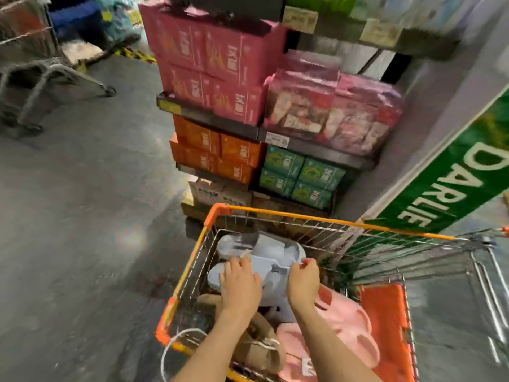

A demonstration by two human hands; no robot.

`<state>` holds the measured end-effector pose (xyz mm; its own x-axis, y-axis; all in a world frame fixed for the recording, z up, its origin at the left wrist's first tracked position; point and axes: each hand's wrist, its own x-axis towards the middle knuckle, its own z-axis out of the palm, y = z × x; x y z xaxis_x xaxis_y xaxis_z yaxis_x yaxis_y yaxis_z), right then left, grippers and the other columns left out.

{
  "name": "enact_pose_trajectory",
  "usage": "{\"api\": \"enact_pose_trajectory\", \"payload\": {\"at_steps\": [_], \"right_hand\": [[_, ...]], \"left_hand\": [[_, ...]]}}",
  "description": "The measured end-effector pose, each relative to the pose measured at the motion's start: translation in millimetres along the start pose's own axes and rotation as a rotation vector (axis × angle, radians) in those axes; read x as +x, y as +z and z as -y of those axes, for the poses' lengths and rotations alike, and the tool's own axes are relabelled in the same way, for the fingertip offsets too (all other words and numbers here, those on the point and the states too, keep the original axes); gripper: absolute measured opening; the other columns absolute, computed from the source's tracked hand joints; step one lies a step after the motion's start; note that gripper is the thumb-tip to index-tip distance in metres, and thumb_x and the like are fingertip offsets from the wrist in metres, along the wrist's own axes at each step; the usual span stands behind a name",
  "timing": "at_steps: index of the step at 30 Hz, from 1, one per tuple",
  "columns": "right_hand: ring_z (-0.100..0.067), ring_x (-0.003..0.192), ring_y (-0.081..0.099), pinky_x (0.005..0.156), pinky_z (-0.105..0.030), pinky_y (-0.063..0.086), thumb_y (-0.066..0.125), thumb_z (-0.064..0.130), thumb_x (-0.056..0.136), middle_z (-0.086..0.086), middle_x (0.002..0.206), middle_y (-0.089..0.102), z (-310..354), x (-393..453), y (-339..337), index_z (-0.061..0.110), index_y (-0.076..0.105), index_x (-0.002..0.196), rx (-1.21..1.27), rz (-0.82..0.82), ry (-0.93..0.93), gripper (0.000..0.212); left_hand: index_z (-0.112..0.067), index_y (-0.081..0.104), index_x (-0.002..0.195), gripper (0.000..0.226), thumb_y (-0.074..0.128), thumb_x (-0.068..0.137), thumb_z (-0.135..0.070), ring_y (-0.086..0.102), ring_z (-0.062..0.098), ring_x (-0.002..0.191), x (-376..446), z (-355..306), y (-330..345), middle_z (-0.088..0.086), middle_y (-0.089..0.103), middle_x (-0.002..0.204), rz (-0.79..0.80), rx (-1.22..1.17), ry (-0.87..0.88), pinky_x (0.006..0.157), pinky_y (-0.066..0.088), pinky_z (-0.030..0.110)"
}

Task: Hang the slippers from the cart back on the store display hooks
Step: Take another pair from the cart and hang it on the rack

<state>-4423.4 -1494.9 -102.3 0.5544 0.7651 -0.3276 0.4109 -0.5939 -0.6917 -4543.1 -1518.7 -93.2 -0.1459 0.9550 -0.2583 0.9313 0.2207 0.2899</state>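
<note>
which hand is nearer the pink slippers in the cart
Right. The right hand is just above the pink slippers, its forearm crossing over them; the left hand is further to their left, on the blue slippers.

Both hands reach into the cart. The left hand and the right hand hold blue slippers. Pink slippers lie close by.

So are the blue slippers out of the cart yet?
Still in: the blue slippers lie inside the cart, both hands on them.
</note>
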Motion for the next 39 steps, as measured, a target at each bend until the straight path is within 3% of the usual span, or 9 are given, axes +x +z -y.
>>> {"api": "enact_pose_trajectory", "payload": {"at_steps": [4, 12, 15, 20, 22, 25, 32, 37, 39], "right_hand": [[-0.039, 0.085, 0.062, 0.075, -0.039, 0.051, 0.049, 0.021, 0.09, -0.025, 0.095, 0.065, -10, 10, 30, -0.004, 0.058, 0.097, -0.154, 0.006, 0.08, 0.027], [-0.035, 0.098, 0.059, 0.069, -0.029, 0.035, 0.046, 0.023, 0.094, -0.024, 0.105, 0.064, -14, 40, 44, -0.003, 0.059, 0.102, -0.215, 0.136, 0.208, 0.03], [-0.034, 0.094, 0.059, 0.069, -0.03, 0.041, 0.041, 0.015, 0.095, -0.023, 0.104, 0.065, -13, 45, 48, -0.004, 0.058, 0.103, -0.146, 0.094, 0.214, 0.027], [-0.023, 0.068, 0.048, 0.054, -0.03, 0.029, 0.036, 0.013, 0.098, -0.016, 0.085, 0.061, 2, 36, 34, -0.002, 0.055, 0.101, -0.052, -0.097, 0.11, 0.024], [-0.023, 0.067, 0.047, 0.054, -0.032, 0.027, 0.037, 0.014, 0.098, -0.015, 0.082, 0.06, 7, 35, 23, 0.0, 0.054, 0.1, -0.03, -0.133, 0.058, 0.023], [-0.031, 0.076, 0.057, 0.061, -0.034, 0.038, 0.038, 0.016, 0.097, -0.019, 0.088, 0.065, 14, 37, 0, 0.002, 0.056, 0.095, -0.024, -0.176, -0.031, 0.023], [-0.034, 0.092, 0.059, 0.073, -0.037, 0.039, 0.025, 0.035, 0.085, -0.017, 0.098, 0.065, 33, 24, -90, 0.005, 0.056, 0.098, -0.081, -0.222, -0.317, 0.045], [-0.036, 0.08, 0.061, 0.065, -0.039, 0.042, 0.018, 0.045, 0.078, -0.013, 0.089, 0.067, 30, 2, -188, 0.01, 0.059, 0.093, -0.156, -0.523, -0.493, 0.056], [-0.036, 0.07, 0.061, 0.057, -0.036, 0.043, 0.024, 0.04, 0.08, -0.012, 0.08, 0.067, 22, -13, -230, 0.012, 0.06, 0.087, -0.167, -0.664, -0.505, 0.047]], "left_hand": [[-0.016, 0.022, 0.145, 0.057, 0.037, 0.096, -0.04, 0.031, 0.024, 0.133, 18, 8, 19, 0.008, 0.035, 0.142, 0.132, 0.016, -0.004, 0.107, 0.029, 0.036], [-0.028, 0.006, 0.15, 0.067, 0.038, 0.095, -0.05, 0.017, 0.026, 0.141, 44, 1, 38, 0.008, 0.016, 0.152, 0.333, -0.026, 0.059, 0.112, 0.027, 0.039], [-0.035, 0.002, 0.149, 0.068, 0.04, 0.094, -0.049, 0.014, 0.025, 0.142, 50, -11, 37, 0.008, 0.013, 0.153, 0.333, -0.04, 0.11, 0.111, 0.026, 0.039], [-0.038, -0.003, 0.148, 0.073, 0.047, 0.094, -0.036, 0.001, 0.028, 0.145, 54, -36, 22, 0.007, -0.001, 0.157, 0.327, -0.069, 0.201, 0.115, 0.017, 0.044], [-0.037, -0.005, 0.148, 0.075, 0.047, 0.095, -0.028, -0.006, 0.027, 0.146, 54, -47, 12, 0.004, -0.009, 0.158, 0.302, -0.043, 0.267, 0.116, 0.012, 0.046], [-0.036, -0.006, 0.148, 0.074, 0.044, 0.096, -0.021, -0.01, 0.023, 0.146, 51, -68, -1, 0.001, -0.013, 0.158, 0.238, -0.024, 0.355, 0.117, 0.006, 0.046], [-0.034, 0.0, 0.149, 0.073, 0.048, 0.094, -0.03, -0.016, 0.018, 0.145, 25, -127, -27, -0.007, -0.015, 0.157, 0.186, 0.127, 0.559, 0.116, -0.007, 0.048], [-0.029, 0.019, 0.148, 0.06, 0.047, 0.094, -0.028, -0.006, 0.015, 0.146, -33, -198, -57, -0.009, 0.014, 0.156, 0.018, 0.032, 0.787, 0.118, -0.008, 0.044], [-0.029, 0.029, 0.143, 0.05, 0.043, 0.094, -0.027, -0.001, 0.016, 0.146, -64, -228, -67, -0.009, 0.026, 0.151, -0.037, -0.013, 0.902, 0.118, -0.006, 0.043]]}}
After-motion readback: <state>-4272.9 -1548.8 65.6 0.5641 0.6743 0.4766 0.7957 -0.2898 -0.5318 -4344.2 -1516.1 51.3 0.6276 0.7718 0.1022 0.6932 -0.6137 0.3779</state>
